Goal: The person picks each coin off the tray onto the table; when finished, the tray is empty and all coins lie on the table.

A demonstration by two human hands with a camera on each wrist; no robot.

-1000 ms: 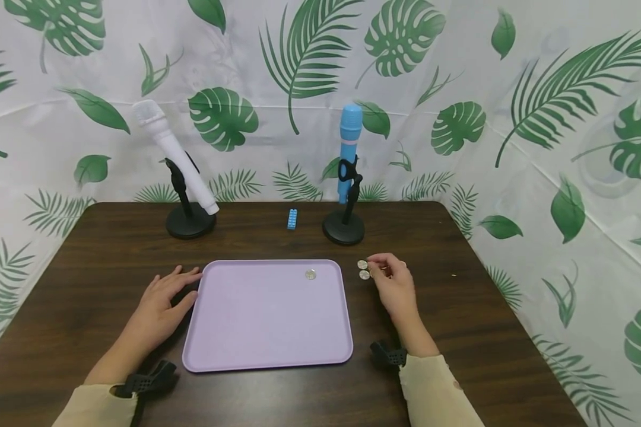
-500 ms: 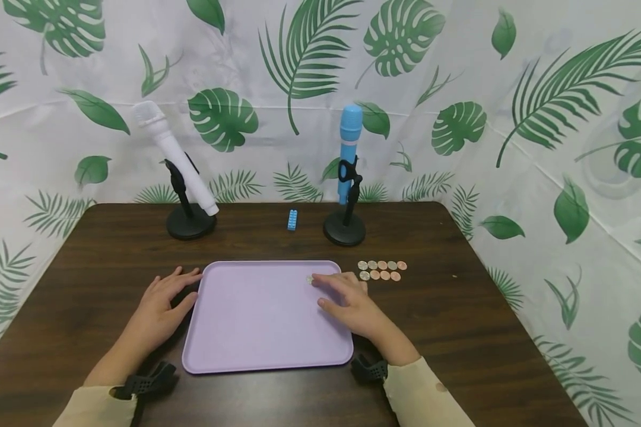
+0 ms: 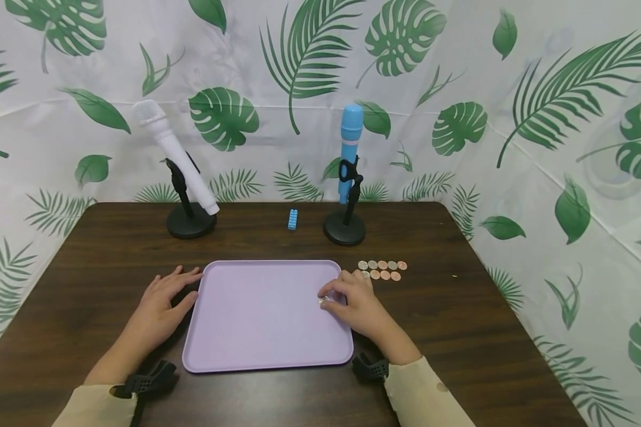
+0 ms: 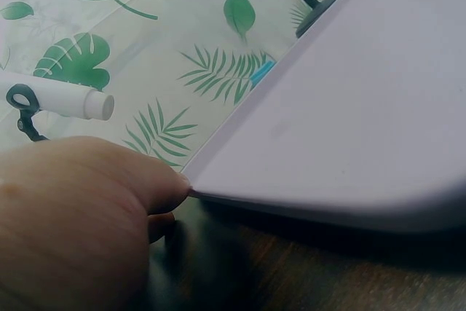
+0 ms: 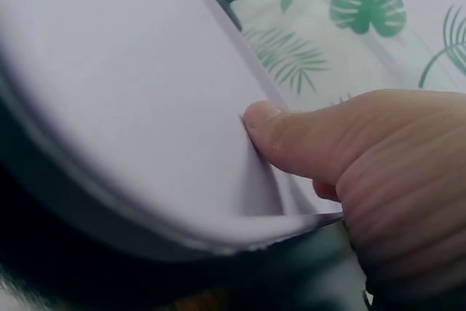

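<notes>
A silver-coloured coin [image 3: 323, 300] shows between the thumb and forefinger of my right hand [image 3: 359, 305], which pinches it over the right part of the lilac tray [image 3: 267, 320]. In the right wrist view the thumb [image 5: 291, 132] points down at the tray floor, and the coin is hidden behind it. My left hand [image 3: 162, 302] lies spread on the table, its fingertips right at the tray's left rim. The left wrist view has its thumb [image 4: 164, 187] at that rim.
Two rows of coins [image 3: 383, 265], some silver and some copper, lie right of the tray. Behind stand a white microphone [image 3: 176, 154] and a blue microphone [image 3: 351, 127] on black stands, with a small blue block [image 3: 292, 219] between them. A leaf-print cloth hangs behind the table.
My right hand has moved left from the coin rows onto the tray, and the tray's coin has shifted toward me between its fingers. The left hand has stayed put.
</notes>
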